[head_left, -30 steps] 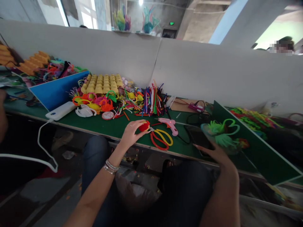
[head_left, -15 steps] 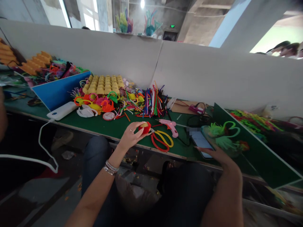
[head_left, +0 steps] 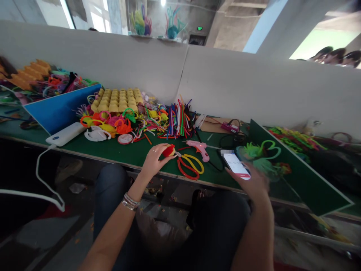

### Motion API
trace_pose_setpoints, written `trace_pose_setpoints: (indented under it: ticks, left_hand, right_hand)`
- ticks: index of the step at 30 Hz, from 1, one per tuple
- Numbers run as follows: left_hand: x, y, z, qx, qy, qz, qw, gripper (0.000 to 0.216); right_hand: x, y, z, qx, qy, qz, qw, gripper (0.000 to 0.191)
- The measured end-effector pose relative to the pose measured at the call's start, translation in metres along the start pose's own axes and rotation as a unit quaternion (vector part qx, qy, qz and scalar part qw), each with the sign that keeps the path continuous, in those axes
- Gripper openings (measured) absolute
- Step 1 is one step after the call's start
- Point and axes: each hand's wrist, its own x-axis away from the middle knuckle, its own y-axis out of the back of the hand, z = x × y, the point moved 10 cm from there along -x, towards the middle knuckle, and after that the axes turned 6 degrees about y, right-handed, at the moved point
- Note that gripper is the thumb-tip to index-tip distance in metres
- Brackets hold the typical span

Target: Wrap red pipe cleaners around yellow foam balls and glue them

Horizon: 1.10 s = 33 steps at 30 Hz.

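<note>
My left hand [head_left: 153, 160] rests on the green table edge [head_left: 118, 156], its fingers pinched round a small red and yellow fuzzy ball [head_left: 169, 150]. Just right of it lie red and yellow scissors [head_left: 190, 165] and a pink glue gun [head_left: 199, 148]. My right hand [head_left: 254, 182] holds a phone [head_left: 235, 165] with a lit screen, tilted up off the table. A green pipe-cleaner flower piece [head_left: 261, 158] sits right behind the phone.
A heap of coloured pipe cleaners [head_left: 175, 122], a yellow foam tray [head_left: 121, 99], a white power bank [head_left: 66, 133] with a cable, a blue divider [head_left: 59, 109] and a green divider [head_left: 296, 177] stand on the table. A grey partition wall [head_left: 225, 82] runs behind.
My right hand has lifted the phone off the table and its screen has lit up. My left hand has stayed put with the ball.
</note>
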Motion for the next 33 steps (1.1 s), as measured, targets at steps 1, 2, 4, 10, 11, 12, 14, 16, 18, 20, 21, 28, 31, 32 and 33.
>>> trace_pose_setpoints:
  ticks: [1,2,4,10,11,12,14,16,18,20,21,28,31,32,33]
  left_hand:
    - [0.001,-0.005,0.002,-0.001,0.005,0.016,1.0,0.034]
    - [0.001,-0.011,0.003,-0.004,0.007,0.037,0.999,0.034]
    - [0.004,-0.023,0.005,-0.017,0.006,0.084,0.996,0.035]
    - [0.009,-0.038,0.004,-0.029,-0.003,0.15,0.988,0.035]
    - [0.01,-0.037,0.005,-0.029,-0.003,0.15,0.988,0.035]
    - [0.01,-0.037,0.005,-0.029,-0.003,0.148,0.989,0.035]
    - [0.01,-0.036,0.005,-0.025,-0.006,0.14,0.99,0.035]
    - [0.01,-0.034,0.005,-0.02,-0.009,0.132,0.991,0.036]
    - [0.01,-0.034,0.006,-0.014,-0.008,0.127,0.992,0.036]
    - [0.01,-0.034,0.007,-0.011,-0.003,0.129,0.992,0.036]
    - [0.01,-0.034,0.007,-0.01,0.0,0.131,0.991,0.036]
    - [0.01,-0.038,0.004,-0.021,-0.003,0.155,0.988,0.033]
    - [0.012,-0.041,0.004,-0.034,-0.006,0.167,0.985,0.033]
    - [0.012,-0.042,0.004,-0.036,-0.008,0.17,0.985,0.033]
    - [0.013,-0.042,0.003,-0.036,-0.012,0.172,0.984,0.033]
  right_hand:
    - [0.003,0.0,0.022,-0.012,0.04,-0.007,0.999,0.067]
    - [0.007,-0.002,0.048,-0.046,0.098,-0.006,0.994,0.06]
    - [0.019,-0.018,0.106,-0.13,0.22,0.067,0.965,0.044]
    - [0.039,-0.033,0.216,-0.152,0.433,0.106,0.882,0.027]
    - [0.04,-0.037,0.224,-0.141,0.449,0.106,0.876,0.027]
    - [0.04,-0.041,0.228,-0.131,0.459,0.101,0.873,0.028]
    - [0.039,-0.047,0.23,-0.12,0.464,0.087,0.873,0.028]
    - [0.04,-0.052,0.227,-0.123,0.461,0.077,0.876,0.03]
    - [0.042,-0.056,0.222,-0.13,0.458,0.078,0.876,0.031]
    - [0.043,-0.057,0.218,-0.138,0.456,0.081,0.876,0.031]
    - [0.043,-0.057,0.217,-0.142,0.454,0.08,0.876,0.031]
    - [0.048,-0.051,0.22,-0.086,0.48,0.042,0.872,0.031]
    - [0.052,-0.048,0.223,-0.06,0.495,0.023,0.867,0.028]
    - [0.053,-0.047,0.223,-0.057,0.497,0.018,0.865,0.028]
    - [0.053,-0.047,0.223,-0.056,0.499,0.016,0.865,0.028]
